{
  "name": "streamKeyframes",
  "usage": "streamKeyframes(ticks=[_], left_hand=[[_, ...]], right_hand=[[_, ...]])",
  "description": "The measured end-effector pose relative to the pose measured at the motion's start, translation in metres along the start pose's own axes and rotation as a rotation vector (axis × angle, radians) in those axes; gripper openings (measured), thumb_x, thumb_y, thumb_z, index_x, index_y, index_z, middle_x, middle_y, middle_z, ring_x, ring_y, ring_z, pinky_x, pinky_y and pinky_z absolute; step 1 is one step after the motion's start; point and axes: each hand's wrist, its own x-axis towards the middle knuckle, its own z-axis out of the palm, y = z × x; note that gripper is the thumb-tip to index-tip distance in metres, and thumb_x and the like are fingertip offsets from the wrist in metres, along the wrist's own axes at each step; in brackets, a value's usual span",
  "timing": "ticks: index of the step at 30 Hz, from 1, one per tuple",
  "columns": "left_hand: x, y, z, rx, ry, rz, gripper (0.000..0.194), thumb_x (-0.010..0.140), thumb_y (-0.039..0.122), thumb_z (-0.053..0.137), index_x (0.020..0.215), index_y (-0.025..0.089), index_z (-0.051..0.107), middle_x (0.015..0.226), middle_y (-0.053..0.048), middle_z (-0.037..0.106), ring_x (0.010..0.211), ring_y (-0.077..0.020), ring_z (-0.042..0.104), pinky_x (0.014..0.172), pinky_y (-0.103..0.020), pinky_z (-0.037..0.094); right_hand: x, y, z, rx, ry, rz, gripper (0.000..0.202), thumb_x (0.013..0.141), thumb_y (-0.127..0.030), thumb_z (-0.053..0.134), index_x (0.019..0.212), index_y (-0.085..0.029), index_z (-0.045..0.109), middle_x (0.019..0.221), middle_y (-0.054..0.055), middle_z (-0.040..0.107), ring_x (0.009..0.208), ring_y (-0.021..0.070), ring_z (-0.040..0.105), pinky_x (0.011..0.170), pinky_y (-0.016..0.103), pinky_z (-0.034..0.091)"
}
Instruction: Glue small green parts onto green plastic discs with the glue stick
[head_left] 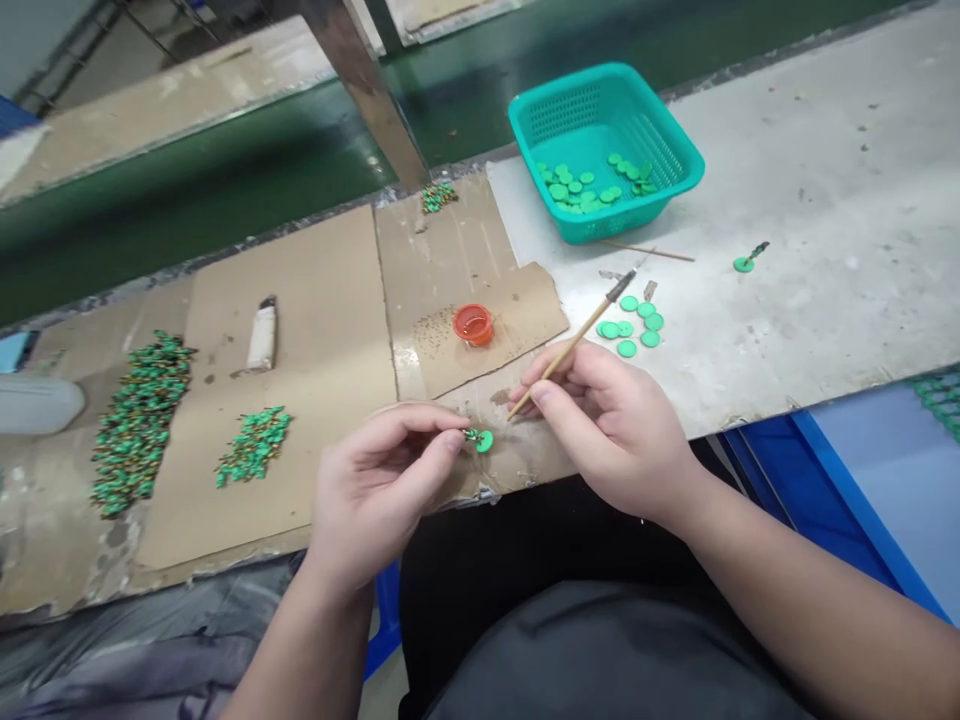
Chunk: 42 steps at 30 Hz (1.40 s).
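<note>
My left hand (382,480) pinches a small dark-and-green piece, with a round green disc (484,441) at its end, over the table's front edge. Between the thumb and fingers of my right hand (607,430) is a thin wooden-handled brush (574,342). Its dark tip points up and away, and its bare handle end points down, a little right of the disc and apart from it. Loose green discs (628,348) lie beyond my right hand. Ahead of both hands, a small red cup (473,325) stands on cardboard.
A teal basket (679,165) holding many green discs stands at the back. To the left lie a small pile (253,445) and a bigger pile (142,425) of green pieces, plus a white bottle (262,335). One disc with a dark piece (744,264) stands at right; a thin stick (660,252) lies near the basket.
</note>
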Motion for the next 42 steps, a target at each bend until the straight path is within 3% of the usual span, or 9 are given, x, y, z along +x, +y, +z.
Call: streamKeyframes(ticks=[1, 4, 13, 24, 32, 42], left_hand=[[0.001, 0.003, -0.002, -0.042, -0.004, -0.028, 0.001, 0.09, 0.024, 0.094, 0.09, 0.024, 0.093, 0.085, -0.003, 0.087, 0.07, -0.0143, 0.079, 0.064, -0.019, 0.063], [0.003, 0.014, -0.008, -0.121, -0.029, -0.059, 0.015, 0.087, 0.034, 0.099, 0.085, 0.022, 0.09, 0.079, -0.005, 0.084, 0.063, -0.0142, 0.074, 0.057, -0.019, 0.058], [0.0, 0.046, -0.015, -0.327, -0.162, -0.139, 0.046, 0.084, 0.059, 0.106, 0.076, 0.019, 0.085, 0.068, -0.006, 0.074, 0.052, -0.0124, 0.062, 0.05, -0.023, 0.055], [-0.003, 0.057, -0.018, -0.364, -0.205, -0.148, 0.031, 0.082, 0.042, 0.102, 0.074, 0.02, 0.08, 0.066, -0.003, 0.07, 0.059, -0.0147, 0.062, 0.056, -0.026, 0.056], [-0.001, 0.06, -0.018, -0.376, -0.25, -0.186, 0.033, 0.081, 0.045, 0.101, 0.073, 0.022, 0.078, 0.067, -0.005, 0.074, 0.059, -0.0174, 0.068, 0.057, -0.028, 0.058], [0.005, 0.063, -0.014, -0.286, -0.213, -0.161, 0.037, 0.08, 0.048, 0.099, 0.07, 0.02, 0.077, 0.062, -0.003, 0.069, 0.055, -0.0132, 0.058, 0.054, -0.023, 0.052]], right_hand=[[-0.001, 0.0, 0.0, 0.001, 0.001, 0.013, 0.007, 0.116, -0.02, 0.069, 0.113, -0.024, 0.074, 0.106, 0.003, 0.087, 0.101, 0.0192, 0.089, 0.094, 0.03, 0.074], [-0.003, 0.001, 0.001, -0.025, -0.01, 0.024, 0.009, 0.116, -0.023, 0.069, 0.111, -0.025, 0.075, 0.105, 0.004, 0.088, 0.098, 0.0211, 0.089, 0.091, 0.033, 0.076], [-0.005, 0.0, 0.001, -0.114, -0.033, 0.008, 0.015, 0.118, -0.031, 0.068, 0.108, -0.025, 0.078, 0.103, 0.007, 0.09, 0.093, 0.024, 0.09, 0.09, 0.036, 0.076], [-0.007, 0.001, 0.0, -0.162, -0.054, -0.016, 0.024, 0.12, -0.041, 0.068, 0.107, -0.024, 0.08, 0.101, 0.009, 0.087, 0.091, 0.0247, 0.089, 0.088, 0.038, 0.078], [-0.008, 0.0, 0.001, -0.142, -0.05, -0.007, 0.024, 0.12, -0.043, 0.069, 0.107, -0.025, 0.079, 0.104, 0.009, 0.089, 0.096, 0.0269, 0.092, 0.09, 0.039, 0.079], [-0.009, 0.001, 0.005, -0.099, -0.026, -0.081, 0.017, 0.118, -0.032, 0.068, 0.107, -0.025, 0.08, 0.102, 0.008, 0.089, 0.093, 0.0249, 0.091, 0.087, 0.035, 0.078]])
